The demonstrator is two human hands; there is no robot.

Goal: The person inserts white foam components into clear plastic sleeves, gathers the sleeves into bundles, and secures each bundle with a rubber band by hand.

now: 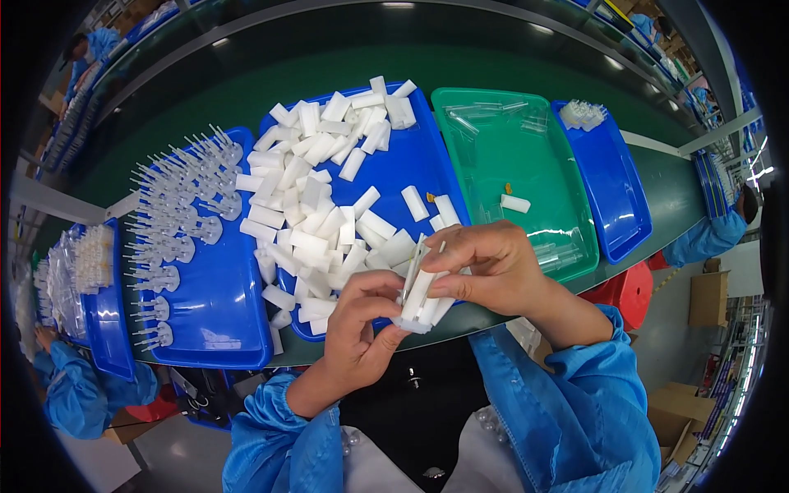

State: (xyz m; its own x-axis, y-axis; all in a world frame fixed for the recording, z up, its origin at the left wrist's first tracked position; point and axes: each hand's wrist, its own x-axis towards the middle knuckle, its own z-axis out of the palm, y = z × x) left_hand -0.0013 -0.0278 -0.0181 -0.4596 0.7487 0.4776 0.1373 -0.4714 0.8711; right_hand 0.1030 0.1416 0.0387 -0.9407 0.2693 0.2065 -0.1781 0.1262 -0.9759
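Between your hands, the white piece [418,299] is pinched low by your left hand [358,329], seemingly to steady it, and high by your right hand [486,267], likely for alignment, with loose white blocks [308,218] within reach beyond your left.

The blue trays [394,177] and the green tray [493,164] are moulded plastic, smooth and glossy, with bright reflections. The white blocks [310,238] are matt and appear foam-like, with smooth faces. The held piece [422,297] combines a matt white body with clear, shiny rods. The tubes [535,121] are transparent and glossy; whether glass or plastic cannot be determined. The spiked parts [168,228] are translucent, plastic-looking. The surface [222,103] is smooth, dark green. The sleeve [592,386] is creased cloth with slight sheen; the stool [629,296] is glossy red plastic; the carton [709,298] is matt brown cardboard.
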